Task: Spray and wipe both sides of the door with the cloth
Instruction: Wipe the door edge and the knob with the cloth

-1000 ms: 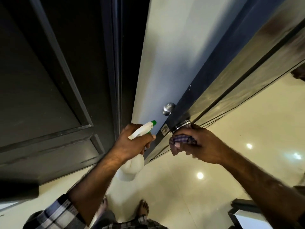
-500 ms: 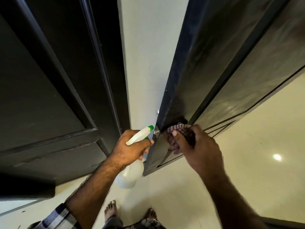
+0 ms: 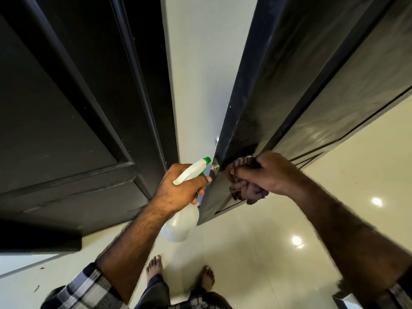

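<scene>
Cloth (image 3: 246,188), striped and bunched, is gripped by right hand (image 3: 265,175) against the dark panelled door (image 3: 312,90) near its latch edge for wiping; left hand (image 3: 178,188) grasps the white green-tipped spray bottle (image 3: 182,217), kept ready.

Dim hallway, glossy pale floor, dark wood panelling.
Cream tiled floor (image 3: 256,253) with round ceiling-light reflections (image 3: 297,240) at right. Off-white wall (image 3: 196,85) up the middle. Dark panelled second door (image 3: 66,130) with raised mouldings at left, dark frame edge beside it. Pale strip of floor or skirting at lower left. Dark-edged white object (image 3: 343,303), partly cut off, bottom right corner.
</scene>
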Action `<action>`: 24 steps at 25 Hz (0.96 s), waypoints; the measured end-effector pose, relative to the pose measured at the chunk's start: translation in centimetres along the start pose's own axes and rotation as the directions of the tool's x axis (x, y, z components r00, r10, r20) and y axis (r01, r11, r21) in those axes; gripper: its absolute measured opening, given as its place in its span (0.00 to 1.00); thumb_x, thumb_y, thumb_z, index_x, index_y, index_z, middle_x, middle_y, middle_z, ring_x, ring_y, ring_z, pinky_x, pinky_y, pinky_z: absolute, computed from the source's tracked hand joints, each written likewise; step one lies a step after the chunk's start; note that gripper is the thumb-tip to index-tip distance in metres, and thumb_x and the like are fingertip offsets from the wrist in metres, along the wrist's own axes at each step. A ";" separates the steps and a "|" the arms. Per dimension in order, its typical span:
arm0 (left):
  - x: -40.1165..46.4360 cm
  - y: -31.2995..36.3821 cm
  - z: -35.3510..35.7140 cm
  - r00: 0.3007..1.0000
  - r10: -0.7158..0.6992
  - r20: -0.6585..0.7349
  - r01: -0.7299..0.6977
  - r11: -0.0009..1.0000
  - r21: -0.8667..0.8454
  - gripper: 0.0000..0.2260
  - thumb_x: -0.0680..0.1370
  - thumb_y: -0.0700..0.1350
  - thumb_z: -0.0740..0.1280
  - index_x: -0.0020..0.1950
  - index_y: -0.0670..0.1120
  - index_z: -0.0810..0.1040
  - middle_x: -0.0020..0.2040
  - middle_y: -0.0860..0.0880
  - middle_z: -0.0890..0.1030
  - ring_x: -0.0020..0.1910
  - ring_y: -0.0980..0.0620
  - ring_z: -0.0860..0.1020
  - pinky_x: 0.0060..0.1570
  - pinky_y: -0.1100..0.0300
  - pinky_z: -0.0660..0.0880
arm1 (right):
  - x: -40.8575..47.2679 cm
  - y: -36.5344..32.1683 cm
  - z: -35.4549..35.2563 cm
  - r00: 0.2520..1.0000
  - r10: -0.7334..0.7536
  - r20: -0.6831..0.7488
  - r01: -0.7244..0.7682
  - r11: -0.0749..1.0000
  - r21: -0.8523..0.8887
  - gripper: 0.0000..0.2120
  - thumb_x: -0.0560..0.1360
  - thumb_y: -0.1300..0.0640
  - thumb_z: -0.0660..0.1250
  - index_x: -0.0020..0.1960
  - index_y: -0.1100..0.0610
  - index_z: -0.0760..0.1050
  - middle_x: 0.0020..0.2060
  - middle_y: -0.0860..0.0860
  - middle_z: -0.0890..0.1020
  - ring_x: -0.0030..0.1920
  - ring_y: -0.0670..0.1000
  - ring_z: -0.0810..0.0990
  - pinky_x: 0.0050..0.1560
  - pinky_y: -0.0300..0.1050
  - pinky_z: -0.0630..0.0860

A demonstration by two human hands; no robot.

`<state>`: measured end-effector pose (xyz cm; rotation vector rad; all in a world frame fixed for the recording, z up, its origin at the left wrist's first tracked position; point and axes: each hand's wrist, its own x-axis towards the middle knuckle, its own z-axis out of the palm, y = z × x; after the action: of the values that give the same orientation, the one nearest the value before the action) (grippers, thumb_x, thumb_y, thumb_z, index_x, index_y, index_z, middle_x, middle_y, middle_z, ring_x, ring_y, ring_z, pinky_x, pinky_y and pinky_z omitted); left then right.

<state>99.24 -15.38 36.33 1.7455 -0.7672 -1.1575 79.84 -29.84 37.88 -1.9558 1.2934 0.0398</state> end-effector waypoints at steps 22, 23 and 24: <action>-0.7 0.0 -2.2 0.995 0.048 0.088 -0.048 0.999 -0.005 0.12 0.77 0.46 0.76 0.49 0.57 0.74 0.36 0.46 0.83 0.31 0.51 0.79 0.34 0.58 0.80 | -1.1 -2.1 4.9 0.871 0.309 -0.383 -0.271 0.951 0.151 0.13 0.74 0.43 0.75 0.44 0.54 0.85 0.31 0.47 0.85 0.29 0.45 0.84 0.27 0.37 0.74; -0.7 -0.2 -2.8 0.991 0.063 0.115 -0.063 0.998 -0.001 0.12 0.77 0.47 0.76 0.50 0.57 0.74 0.36 0.47 0.83 0.31 0.51 0.79 0.36 0.58 0.81 | -1.3 -2.2 5.7 0.856 0.263 -0.444 -0.262 0.963 0.066 0.14 0.75 0.42 0.74 0.45 0.54 0.85 0.31 0.46 0.85 0.29 0.43 0.83 0.26 0.35 0.72; -0.7 -0.5 -3.6 0.986 0.080 0.144 -0.081 0.997 0.006 0.12 0.77 0.47 0.77 0.51 0.57 0.75 0.37 0.46 0.83 0.31 0.52 0.79 0.38 0.57 0.81 | -1.6 -2.6 6.5 0.837 0.215 -0.504 -0.274 0.961 -0.045 0.16 0.75 0.40 0.72 0.47 0.54 0.85 0.33 0.45 0.85 0.31 0.44 0.83 0.27 0.35 0.72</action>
<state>102.30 -13.36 36.78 1.6385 -0.9249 -1.2359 83.53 -24.17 35.56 -1.9531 1.9141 -0.2878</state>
